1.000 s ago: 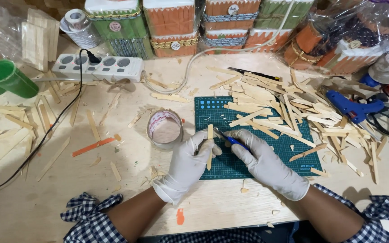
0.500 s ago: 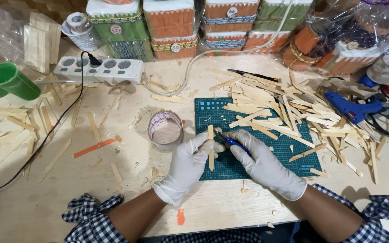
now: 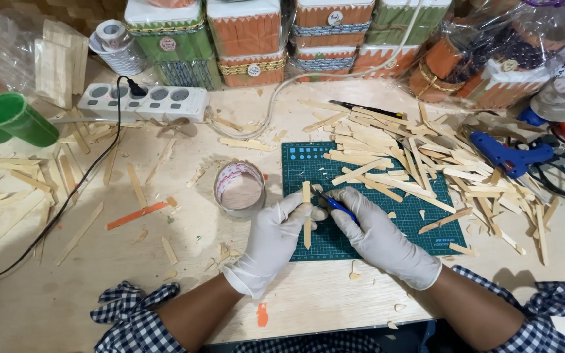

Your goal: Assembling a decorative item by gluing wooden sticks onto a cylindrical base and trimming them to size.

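Note:
Both my hands wear white gloves over a green cutting mat (image 3: 361,229). My left hand (image 3: 274,238) presses a pale wooden stick (image 3: 307,216) flat on the mat, fingers on its middle. My right hand (image 3: 380,238) grips a blue-handled craft knife (image 3: 335,204), its tip against the stick's upper part. A heap of cut wooden sticks (image 3: 420,163) covers the mat's far right side and the table beyond.
A roll of clear tape (image 3: 239,189) stands left of the mat. A white power strip (image 3: 142,101), green cups (image 3: 14,119), a blue glue gun (image 3: 508,155) with cables, and decorated boxes (image 3: 243,39) line the back. Loose sticks litter the left.
The hands and stick stay in nearly the same place; my right hand has shifted the knife slightly along the stick.

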